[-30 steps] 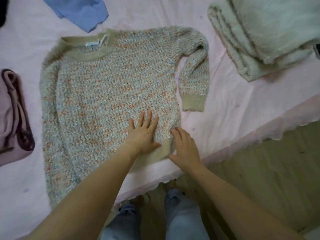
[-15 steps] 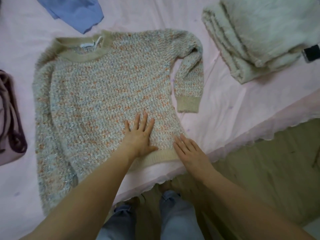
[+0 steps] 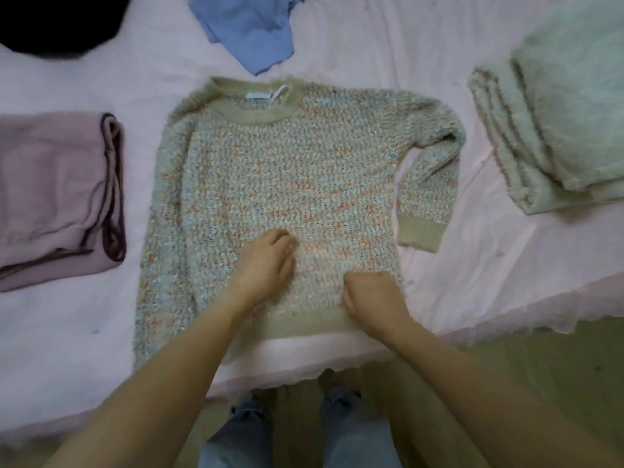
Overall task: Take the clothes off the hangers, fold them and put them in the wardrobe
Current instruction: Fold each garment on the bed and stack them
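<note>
You had the knit sweater [image 3: 280, 197] off its hanger, flat and unfolded on the bed [image 3: 489, 265], left hand [image 3: 266, 265] and right hand [image 3: 371, 295] with fingers curled bunching its near hem, folded piles left and right, wardrobe pending.

Sweater [image 3: 283, 184]: lies flat on the bed [image 3: 439, 62], under both hands, neck away from the person, hem at the near bed edge.
Left hand [image 3: 266, 265]: on the sweater's lower body, just left of the right hand.
Right hand [image 3: 371, 295]: at the hem, near the sweater's right side.
Right sleeve [image 3: 429, 184]: right of and beyond the right hand, bent down beside the body.
Folded garment [image 3: 54, 197]: well left of the hands, on the bed.
Folded fuzzy pile [image 3: 557, 130]: well right, beyond the right hand.
Loose garment [image 3: 250, 28]: beyond the sweater's neck.
Dark item [image 3: 50, 21]: far left corner.
Floor [image 3: 540, 383]: right of and nearer than the right hand, below the bed edge.
</note>
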`<state>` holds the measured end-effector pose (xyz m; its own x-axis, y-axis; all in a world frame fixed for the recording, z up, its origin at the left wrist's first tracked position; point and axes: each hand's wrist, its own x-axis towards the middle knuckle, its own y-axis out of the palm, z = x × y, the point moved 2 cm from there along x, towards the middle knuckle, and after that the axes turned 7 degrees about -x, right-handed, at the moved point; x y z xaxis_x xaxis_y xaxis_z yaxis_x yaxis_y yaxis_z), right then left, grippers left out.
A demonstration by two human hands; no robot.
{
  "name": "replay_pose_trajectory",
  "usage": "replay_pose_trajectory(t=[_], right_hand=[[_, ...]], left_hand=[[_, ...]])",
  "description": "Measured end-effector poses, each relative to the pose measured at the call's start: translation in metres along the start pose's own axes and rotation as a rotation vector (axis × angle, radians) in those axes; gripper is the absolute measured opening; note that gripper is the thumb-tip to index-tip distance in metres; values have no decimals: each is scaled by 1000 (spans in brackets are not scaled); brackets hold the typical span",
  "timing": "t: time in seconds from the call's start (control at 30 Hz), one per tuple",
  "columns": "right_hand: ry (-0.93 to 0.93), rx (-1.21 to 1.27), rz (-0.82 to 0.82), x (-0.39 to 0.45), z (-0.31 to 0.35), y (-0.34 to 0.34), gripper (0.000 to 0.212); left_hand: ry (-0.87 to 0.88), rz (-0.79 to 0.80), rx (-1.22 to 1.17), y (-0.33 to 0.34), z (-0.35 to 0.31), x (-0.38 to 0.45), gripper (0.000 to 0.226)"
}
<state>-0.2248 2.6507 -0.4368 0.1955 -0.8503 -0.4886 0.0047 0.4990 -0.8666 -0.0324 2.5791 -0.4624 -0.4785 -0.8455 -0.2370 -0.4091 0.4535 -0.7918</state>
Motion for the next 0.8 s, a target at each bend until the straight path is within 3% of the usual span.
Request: replay_pose_trajectory(t=[0.1, 0.2, 0.27, 0.33, 0.37, 0.43, 0.53, 0.63, 0.7, 0.8], right_hand=[[-84, 133, 13, 43, 50, -23, 15], [-189, 201, 19, 80, 106, -39, 16], [-241, 228, -36, 98, 147, -49, 17], [-278, 218, -90, 110, 180, -52, 17], [-301, 194, -114, 114, 194, -53, 19], [-365, 121, -151, 126, 217, -54, 26], [-477, 34, -119, 149, 236, -54, 50], [-516, 46, 43, 176, 258, -62, 64], [-531, 90, 77, 194, 279, -79, 48], [-474, 307, -106, 212, 305, -115, 14]], left_hand=[[-213, -320, 2, -48, 52, -29, 28], [-539, -466, -53, -78, 100, -59, 29], [-773, -383, -158, -78, 136, -83, 36], [-931, -170, -287, -68, 158, -105, 49], [-953, -96, -354, -63, 164, -114, 54], [-900, -93, -502, -62, 168, -125, 51], [-720, -223, -658, -76, 156, -126, 36], [-644, -348, -625, -107, 155, -131, 38], [-633, -412, -582, -140, 165, -135, 30], [-574, -535, -512, -200, 174, -129, 17]])
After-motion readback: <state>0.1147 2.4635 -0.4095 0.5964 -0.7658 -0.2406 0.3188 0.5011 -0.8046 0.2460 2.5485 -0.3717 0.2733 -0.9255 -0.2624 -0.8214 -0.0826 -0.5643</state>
